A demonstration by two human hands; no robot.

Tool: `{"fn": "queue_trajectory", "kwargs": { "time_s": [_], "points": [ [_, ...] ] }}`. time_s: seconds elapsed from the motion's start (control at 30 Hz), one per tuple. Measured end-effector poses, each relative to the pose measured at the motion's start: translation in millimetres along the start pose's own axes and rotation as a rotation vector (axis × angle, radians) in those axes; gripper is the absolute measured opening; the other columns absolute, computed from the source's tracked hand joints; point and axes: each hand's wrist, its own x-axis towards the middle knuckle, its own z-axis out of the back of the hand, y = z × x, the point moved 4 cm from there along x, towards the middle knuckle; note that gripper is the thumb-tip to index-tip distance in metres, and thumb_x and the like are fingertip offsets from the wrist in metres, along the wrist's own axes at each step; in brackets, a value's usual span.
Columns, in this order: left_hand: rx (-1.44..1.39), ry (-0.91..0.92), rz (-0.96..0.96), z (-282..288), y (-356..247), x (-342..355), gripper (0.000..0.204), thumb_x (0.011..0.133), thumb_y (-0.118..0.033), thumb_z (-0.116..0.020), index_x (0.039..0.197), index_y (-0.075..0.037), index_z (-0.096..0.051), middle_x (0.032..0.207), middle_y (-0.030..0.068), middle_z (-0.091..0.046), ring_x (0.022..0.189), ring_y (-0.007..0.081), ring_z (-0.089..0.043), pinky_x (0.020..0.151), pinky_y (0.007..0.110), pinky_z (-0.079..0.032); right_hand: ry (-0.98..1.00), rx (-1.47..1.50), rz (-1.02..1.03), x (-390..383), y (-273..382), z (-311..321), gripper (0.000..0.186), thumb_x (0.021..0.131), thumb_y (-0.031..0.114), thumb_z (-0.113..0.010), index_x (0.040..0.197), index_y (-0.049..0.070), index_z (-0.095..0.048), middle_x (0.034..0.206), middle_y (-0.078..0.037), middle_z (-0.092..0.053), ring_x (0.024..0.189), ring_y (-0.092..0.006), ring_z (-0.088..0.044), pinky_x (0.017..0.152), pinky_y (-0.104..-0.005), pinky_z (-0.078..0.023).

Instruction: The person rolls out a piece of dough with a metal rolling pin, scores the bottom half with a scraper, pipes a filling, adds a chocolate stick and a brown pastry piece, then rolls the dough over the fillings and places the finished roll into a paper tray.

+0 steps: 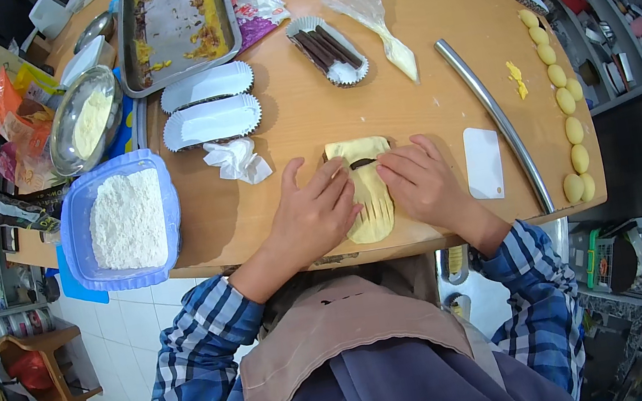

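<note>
A flat strip of pale yellow dough (372, 193) lies at the table's near edge, its near end cut into several narrow slits. Across its upper part rests a dark chocolate stick (363, 162). My left hand (317, 203) has its fingertips closed at the stick's left end, and my right hand (423, 181) does the same at the right end. Both hands partly cover the dough's sides. A white plastic scraper (484, 164) lies to the right of my right hand. Farther off, a paper loaf liner (328, 50) holds several more chocolate sticks.
A metal tube (496, 120) and a row of dough balls (564, 102) lie on the right. A piping bag (376, 14) is at the back. On the left are a blue tub of flour (68, 230), white loaf liners (211, 121), crumpled tissue (236, 162), a metal bowl (65, 127) and a smeared baking tray (177, 72).
</note>
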Motion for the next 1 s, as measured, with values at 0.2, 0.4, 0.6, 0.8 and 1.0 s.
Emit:
{"fn": "queue_trajectory", "kwargs": {
  "time_s": [0.2, 0.4, 0.6, 0.8, 1.0],
  "points": [
    [-0.252, -0.143, 0.013, 20, 18, 3, 0.017, 0.075, -0.011, -0.075, 0.089, -0.006, -0.067, 0.094, 0.0058, -0.068, 0.095, 0.0223, -0.065, 0.098, 0.058, -0.033, -0.022, 0.108, -0.080, 6, -10, 12, 0.017, 0.075, 0.004, -0.067, 0.092, 0.004, -0.068, 0.097, -0.006, -0.067, 0.092, -0.0227, -0.061, 0.090, -0.0476, -0.041],
    [-0.423, -0.189, 0.391, 8, 52, 29, 0.017, 0.079, -0.013, -0.073, 0.092, -0.002, -0.070, 0.091, 0.0111, -0.068, 0.087, 0.0283, -0.064, 0.087, 0.042, -0.045, -0.065, 0.260, -0.225, 17, -32, 15, 0.014, 0.078, 0.007, -0.069, 0.092, 0.004, -0.069, 0.093, -0.007, -0.068, 0.090, -0.0238, -0.060, 0.085, -0.0402, -0.043],
    [-0.728, 0.171, 0.678, -14, 65, 38, 0.028, 0.083, -0.016, -0.073, 0.104, 0.002, -0.069, 0.089, 0.0164, -0.068, 0.081, 0.0261, -0.064, 0.073, 0.035, -0.050, 0.043, 0.654, -0.626, 12, -73, -18, 0.025, 0.080, 0.012, -0.074, 0.102, 0.000, -0.070, 0.091, -0.009, -0.067, 0.091, -0.0226, -0.059, 0.077, -0.0312, -0.049],
    [-0.694, 0.079, 0.565, -12, 58, 29, 0.023, 0.076, -0.013, -0.076, 0.095, -0.003, -0.072, 0.076, 0.0137, -0.066, 0.075, 0.0266, -0.062, 0.071, 0.037, -0.048, 0.146, 0.816, -0.694, 7, -67, -27, 0.022, 0.078, 0.008, -0.075, 0.099, 0.001, -0.071, 0.090, -0.008, -0.065, 0.090, -0.0198, -0.059, 0.076, -0.0316, -0.051],
    [-0.414, -0.077, 0.287, -7, 44, 21, 0.022, 0.072, -0.010, -0.076, 0.092, -0.009, -0.069, 0.086, 0.0064, -0.066, 0.090, 0.0241, -0.061, 0.093, 0.044, -0.038, 0.063, 0.485, -0.410, 9, -49, -12, 0.021, 0.072, 0.007, -0.077, 0.091, 0.005, -0.068, 0.095, -0.006, -0.066, 0.092, -0.0230, -0.058, 0.082, -0.0345, -0.044]
  ]
}}
